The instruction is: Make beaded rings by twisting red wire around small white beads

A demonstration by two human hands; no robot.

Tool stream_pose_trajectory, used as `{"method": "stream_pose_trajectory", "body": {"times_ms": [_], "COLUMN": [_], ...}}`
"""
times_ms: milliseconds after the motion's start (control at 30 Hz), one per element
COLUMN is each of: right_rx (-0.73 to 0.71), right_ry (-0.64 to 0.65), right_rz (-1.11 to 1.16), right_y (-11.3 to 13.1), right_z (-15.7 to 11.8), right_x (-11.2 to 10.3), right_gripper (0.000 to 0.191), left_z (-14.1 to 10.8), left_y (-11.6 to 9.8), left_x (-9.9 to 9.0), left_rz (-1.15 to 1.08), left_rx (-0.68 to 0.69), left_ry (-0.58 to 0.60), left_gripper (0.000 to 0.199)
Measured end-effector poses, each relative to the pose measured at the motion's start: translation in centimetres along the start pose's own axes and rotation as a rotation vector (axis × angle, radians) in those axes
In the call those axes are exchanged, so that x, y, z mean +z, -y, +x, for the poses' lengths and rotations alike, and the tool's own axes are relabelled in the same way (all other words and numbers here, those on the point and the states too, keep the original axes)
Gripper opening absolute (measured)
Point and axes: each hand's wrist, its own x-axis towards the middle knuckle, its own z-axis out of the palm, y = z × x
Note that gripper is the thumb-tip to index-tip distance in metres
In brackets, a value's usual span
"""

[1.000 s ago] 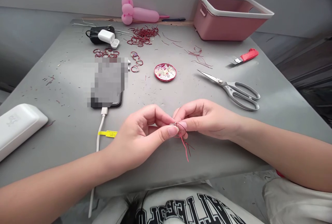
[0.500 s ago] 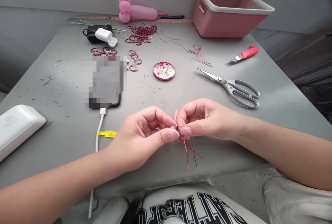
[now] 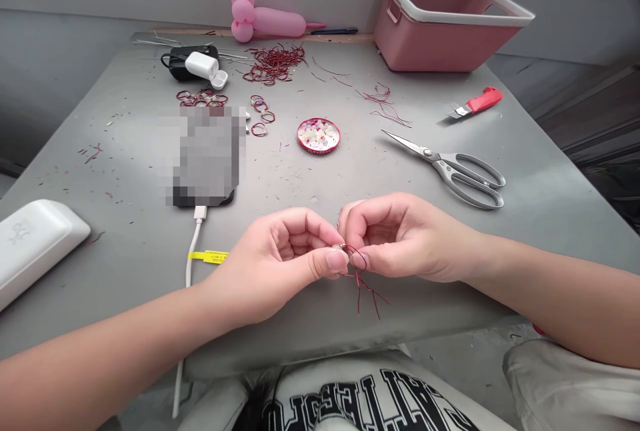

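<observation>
My left hand (image 3: pixel 280 264) pinches a small pale bead (image 3: pixel 338 248) between thumb and forefinger, near the table's front edge. Thin red cord (image 3: pixel 358 279) loops out beside the bead, its loose ends hanging below the fingertips. Close on the right, my right hand (image 3: pixel 405 238) has thumb and fingers together on the cord loop. A round red-rimmed dish (image 3: pixel 319 136) of pale and pink beads lies beyond the hands. Grey scissors (image 3: pixel 450 168) rest to its right, with open handles toward the right.
A blurred phone (image 3: pixel 205 158) with a white cable (image 3: pixel 189 271) lies left, near red beaded rings (image 3: pixel 259 128). Farther back are a red cord pile (image 3: pixel 277 61), a pink balloon (image 3: pixel 277 21), a pink bin (image 3: pixel 430 41) and a red cutter (image 3: pixel 480 103).
The fingers of my right hand have shifted slightly on the cord, and its loose ends hang a little differently. The whole view has moved slightly.
</observation>
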Motion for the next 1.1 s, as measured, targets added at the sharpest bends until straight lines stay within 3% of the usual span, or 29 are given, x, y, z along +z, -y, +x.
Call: {"method": "stream_pose_trajectory", "body": {"times_ms": [133, 333, 500, 600, 733, 800, 867, 1000, 1100], "right_rx": [-0.212, -0.868, -1.112, -1.061, -0.892, -0.858, -0.767, -0.400, -0.305], "right_ry": [-0.104, -0.322, -0.355, -0.418, -0.608, -0.643, -0.583, -0.323, -0.279], "right_rz": [-0.257, -0.974, -1.247, -1.326, -1.350, -1.279, -1.139, -0.724, -0.543], "right_y": [-0.1, -0.2, 0.1, 0.1, 0.4, 0.8, 1.2, 1.5, 1.1], "right_z": [0.0, 0.2, -0.1, -0.3, -0.4, -0.5, -0.7, -1.0, -0.9], "right_x": [0.2, -0.3, -1.2, -1.5, -1.2, -0.8, -0.2, 0.6, 0.7], "right_gripper": [0.011, 0.017, 0.017, 0.014, 0.010, 0.011, 0.011, 0.013, 0.012], "left_z": [0.1, 0.2, -0.2, -0.4, -0.4, -0.4, -0.4, -0.7, -0.8], "left_y": [0.0, 0.0, 0.1, 0.1, 0.3, 0.4, 0.5, 1.0, 1.2], "left_x": [-0.2, -0.2, -0.1, 0.0, 0.2, 0.3, 0.4, 0.5, 0.5], "left_rz": [-0.015, -0.011, 0.092, 0.145, 0.244, 0.304, 0.353, 0.522, 0.628], "left_rx": [-0.062, -0.164, -0.151, -0.119, -0.008, 0.057, 0.139, 0.327, 0.373], "left_ry": [0.029, 0.084, 0.141, 0.116, -0.028, -0.102, -0.164, -0.183, -0.172], "left_gripper": [0.020, 0.020, 0.014, 0.013, 0.011, 0.011, 0.011, 0.004, 0.003]}}
